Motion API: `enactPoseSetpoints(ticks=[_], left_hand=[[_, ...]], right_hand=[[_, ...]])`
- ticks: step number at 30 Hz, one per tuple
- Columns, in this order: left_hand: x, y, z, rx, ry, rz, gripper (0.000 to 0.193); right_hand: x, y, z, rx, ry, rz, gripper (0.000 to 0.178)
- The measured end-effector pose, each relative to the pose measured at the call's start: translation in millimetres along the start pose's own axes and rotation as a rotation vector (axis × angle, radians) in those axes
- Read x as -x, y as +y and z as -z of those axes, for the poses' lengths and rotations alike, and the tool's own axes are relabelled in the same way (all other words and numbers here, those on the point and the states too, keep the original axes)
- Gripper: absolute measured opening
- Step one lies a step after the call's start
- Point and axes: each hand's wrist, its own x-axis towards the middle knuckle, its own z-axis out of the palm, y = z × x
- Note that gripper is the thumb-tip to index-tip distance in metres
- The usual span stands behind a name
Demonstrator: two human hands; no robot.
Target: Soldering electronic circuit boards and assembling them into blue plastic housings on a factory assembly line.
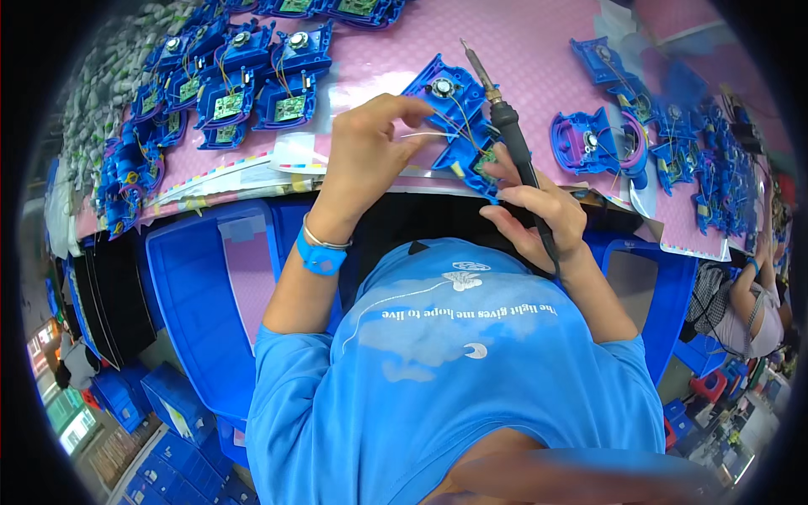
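Note:
A blue plastic housing (455, 91) lies opened on the table in front of me, with a round silver speaker (443, 87) in its upper half. Thin wires run from it to a green circuit board (486, 162) in the lower half, partly covered by my fingers. My right hand (547, 206) is closed round the dark handle of a soldering iron (515, 139), whose metal tip points up and away from the board. Left of the housing, my left hand (374, 143) pinches a thin pale wire (433, 134) that reaches over the housing's middle.
Rows of similar opened blue housings (227, 105) lie at the left, with more at the right (703, 160). One with a purple ring (576, 143) sits right of the iron. Pink sheeting (522, 34) covers the table. Blue bins (198, 286) stand below its edge.

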Motion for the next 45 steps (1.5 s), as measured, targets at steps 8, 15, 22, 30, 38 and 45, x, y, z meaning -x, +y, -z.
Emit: enactPoseSetpoints(ticks=[8, 15, 22, 30, 38, 45], left_hand=[[4.1, 26.4, -0.2, 1.295, 0.152, 0.684, 0.035], [23.7, 52.3, 3.1, 1.065, 0.174, 0.716, 0.03], [17.1, 32.5, -5.7, 0.119, 0.337, 0.382, 0.013], [19.4, 26.7, -7.9, -0.123, 0.309, 0.221, 0.011], [19.4, 22.5, -10.4, -0.075, 0.332, 0.207, 0.01], [19.4, 21.2, -10.9, -0.107, 0.329, 0.188, 0.01]], right_hand=[[-10.4, -13.3, 39.3, 0.103, 0.036, 0.009, 0.022], [0.8, -5.5, 39.2, -0.316, 0.151, -0.212, 0.027], [6.9, -2.3, 36.7, -0.505, 0.254, -0.325, 0.034], [4.7, 1.4, 34.4, -0.658, 0.319, -0.414, 0.037], [-0.4, 2.2, 28.9, -0.582, 0.231, -0.389, 0.034], [-3.6, 3.4, 28.8, -0.422, 0.151, -0.385, 0.031]])
